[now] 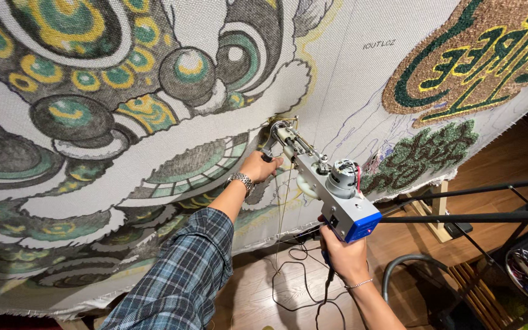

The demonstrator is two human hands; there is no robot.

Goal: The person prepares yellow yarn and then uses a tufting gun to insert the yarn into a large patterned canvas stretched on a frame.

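Two hands, left hand (260,166) and right hand (344,255), both gripping one tufting gun (328,189) against one stretched cloth (154,183).

Tufting gun (322,183) in right hand (344,256), left hand (259,166) against patterned cloth (123,201).

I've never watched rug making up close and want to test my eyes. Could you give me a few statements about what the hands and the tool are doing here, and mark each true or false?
1. The right hand grips the tufting gun from below, at its handle. True.
2. The left hand rests on the wooden floor. False: it is raised near the gun's front end, close to the stretched cloth.
3. The left wrist wears a metal wristwatch. True.
4. The gun's tip points away from the cloth. False: it is aimed at the cloth.
5. The left arm has a plaid sleeve. True.
6. The cloth is plain white. False: it carries a green, yellow and grey design.
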